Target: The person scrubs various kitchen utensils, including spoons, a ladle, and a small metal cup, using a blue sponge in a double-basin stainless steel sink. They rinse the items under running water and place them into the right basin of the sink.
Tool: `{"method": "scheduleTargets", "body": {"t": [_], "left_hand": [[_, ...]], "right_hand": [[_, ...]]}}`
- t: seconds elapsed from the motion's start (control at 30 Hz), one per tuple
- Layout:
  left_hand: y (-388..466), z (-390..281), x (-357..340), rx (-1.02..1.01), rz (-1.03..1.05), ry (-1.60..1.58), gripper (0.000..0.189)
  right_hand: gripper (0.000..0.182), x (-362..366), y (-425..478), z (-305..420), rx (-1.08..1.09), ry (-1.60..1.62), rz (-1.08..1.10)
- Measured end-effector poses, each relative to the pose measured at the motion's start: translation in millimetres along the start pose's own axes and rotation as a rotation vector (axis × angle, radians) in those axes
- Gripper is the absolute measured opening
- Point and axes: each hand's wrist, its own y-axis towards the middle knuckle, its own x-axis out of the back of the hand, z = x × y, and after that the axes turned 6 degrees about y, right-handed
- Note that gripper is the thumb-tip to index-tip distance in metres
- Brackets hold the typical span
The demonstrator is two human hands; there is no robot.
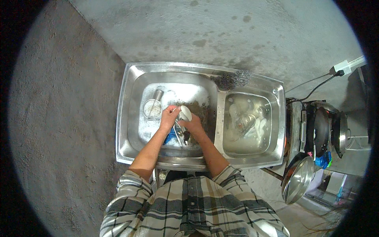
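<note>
Over the larger left basin (134,118) of a stainless steel double sink, my two hands come together around a bundle of utensils. White spoons (186,111) stick up from my right hand (192,123), which grips the bundle. My left hand (170,118) pinches one of the utensils near its end, but the fingers hide which one. Thin metal handles (178,137) and a dark handle end (186,137) point down towards me. Below, foamy water holds a metal mug or strainer (152,108) and a small metal cup (158,94). Something blue (169,138) shows partly under my left forearm.
The right basin (275,124) holds cloudy water with white spoons (260,127) and a clear vessel in it. A steel wool scourer (237,78) lies on the back ledge. Pans (321,131), a round metal lid (299,180) and a plugged cable (321,84) are at the right.
</note>
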Motion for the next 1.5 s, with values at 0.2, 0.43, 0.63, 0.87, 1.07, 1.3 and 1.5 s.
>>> {"method": "scheduleTargets", "body": {"t": [0.2,0.43,0.63,0.87,1.07,1.3,1.5], "left_hand": [[-15.8,-20.6,4.5,0.309,0.367,-0.217,0.035],[-22.4,-13.8,0.5,0.281,0.401,-0.182,0.041],[2.3,24.4,6.2,-0.023,0.176,0.401,0.050],[-1.5,55.7,-27.5,-0.247,0.539,1.565,0.022],[6.6,55.3,-30.1,-0.070,0.338,1.558,0.023],[10.1,60.4,-0.3,-0.321,-0.054,1.165,0.024],[-13.8,-29.6,-9.8,0.284,0.236,0.098,0.052]], "right_hand": [[0.030,12.7,11.3,-24.2,-0.099,0.126,-0.203],[0.028,11.0,6.2,-7.2,-0.091,0.078,-0.276],[0.036,43.4,38.3,-41.7,0.062,-0.466,-0.658],[0.039,29.2,32.0,-53.7,-0.306,-0.928,-0.014],[0.031,35.4,41.2,-57.3,-0.246,-0.868,-0.147],[0.039,16.4,15.3,-16.9,0.261,-0.940,-0.395],[0.026,21.6,18.9,0.1,0.442,-0.517,-0.502]]}}
